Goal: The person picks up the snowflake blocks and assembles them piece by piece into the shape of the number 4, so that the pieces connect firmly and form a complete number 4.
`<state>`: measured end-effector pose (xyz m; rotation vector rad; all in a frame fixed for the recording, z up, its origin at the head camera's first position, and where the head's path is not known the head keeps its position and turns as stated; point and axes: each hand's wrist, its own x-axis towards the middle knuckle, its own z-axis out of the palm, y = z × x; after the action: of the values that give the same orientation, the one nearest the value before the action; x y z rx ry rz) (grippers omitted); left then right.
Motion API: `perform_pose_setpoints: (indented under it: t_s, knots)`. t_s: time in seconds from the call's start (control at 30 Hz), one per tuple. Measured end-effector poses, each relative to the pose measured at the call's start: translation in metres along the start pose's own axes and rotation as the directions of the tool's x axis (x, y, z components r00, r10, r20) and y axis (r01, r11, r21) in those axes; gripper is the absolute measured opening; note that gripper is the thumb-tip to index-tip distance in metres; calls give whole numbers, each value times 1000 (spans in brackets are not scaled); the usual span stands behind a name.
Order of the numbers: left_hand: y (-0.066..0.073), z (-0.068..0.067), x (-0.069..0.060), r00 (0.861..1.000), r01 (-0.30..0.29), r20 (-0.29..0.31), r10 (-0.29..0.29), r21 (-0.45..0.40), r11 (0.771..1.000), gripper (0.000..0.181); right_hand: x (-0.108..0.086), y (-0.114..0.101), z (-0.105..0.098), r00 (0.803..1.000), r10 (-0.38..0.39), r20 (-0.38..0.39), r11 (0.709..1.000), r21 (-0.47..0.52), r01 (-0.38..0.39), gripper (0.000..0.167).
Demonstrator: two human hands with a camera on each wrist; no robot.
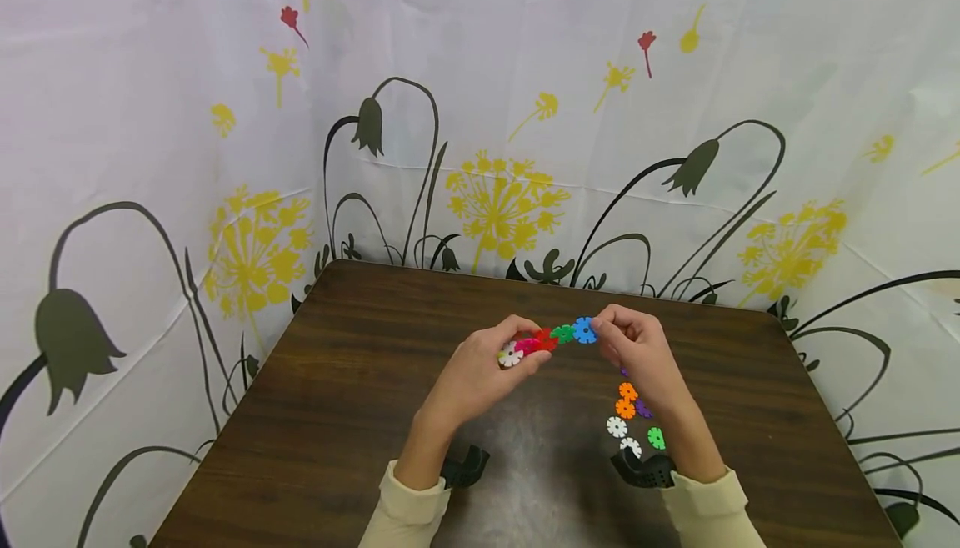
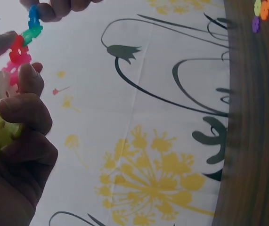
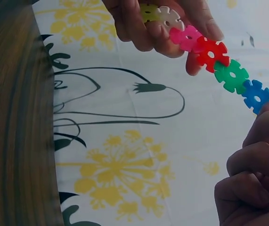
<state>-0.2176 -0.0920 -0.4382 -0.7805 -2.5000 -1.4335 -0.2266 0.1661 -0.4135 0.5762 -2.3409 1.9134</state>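
A chain of notched plastic discs [image 3: 232,75] is held up above the table between both hands. Its order runs yellow disc [image 2: 2,134], white disc [image 3: 170,19], pink disc [image 3: 187,38], red, green and blue. The left hand [image 1: 476,369] grips the yellow-to-red end, its fingers curled round the discs and partly covering them. At the other end, the right hand [image 1: 641,356] pinches the outer edge of the blue disc [image 1: 585,330] between thumb and finger. The blue disc appears joined to the green one in the right wrist view.
Loose discs lie on the dark wooden table [image 1: 337,381] below the right hand: orange discs [image 1: 626,408], white discs [image 1: 617,427], a green disc [image 1: 656,438] and purple ones, partly hidden by the right forearm. A flower-printed curtain [image 1: 480,72] hangs behind the table.
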Motion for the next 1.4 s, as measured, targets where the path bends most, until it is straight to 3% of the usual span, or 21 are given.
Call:
perform_pose_setpoints:
  t_s: [0.2, 0.4, 0.67, 0.77, 0.93, 1.03, 1.17, 1.4]
  knots:
    - [0, 1, -1, 994, -113, 3, 113, -24, 993, 38, -4, -5, 5, 1000, 2, 4, 1000, 2, -2, 26]
    - [1, 0, 0, 981, -186, -62, 183, -53, 981, 35, -9, -11, 16, 999, 12, -39, 999, 35, -10, 26]
    - [11, -6, -3, 989, -140, -50, 140, 8, 990, 34, -10, -12, 26, 999, -9, -31, 997, 72, 11, 28]
    - [14, -6, -3, 991, -131, -38, 130, -10, 991, 37, -9, -12, 25, 998, 7, -56, 998, 62, -3, 30]
    - [10, -1, 0, 994, -58, 80, 69, -128, 990, 52, -8, -7, 22, 991, 39, -129, 998, 60, -31, 36]
    - [7, 0, 0, 986, 18, 167, 7, -147, 989, 60, -6, -2, 18, 990, 37, -137, 998, 57, -30, 37]
    - [3, 1, 1, 977, 46, 211, -23, -104, 994, 46, -4, 4, 14, 994, 34, -104, 999, 40, -30, 38]
    - [0, -1, 2, 984, 40, 179, -19, -113, 993, 17, -6, 14, 5, 997, 40, -73, 999, 33, -38, 56]
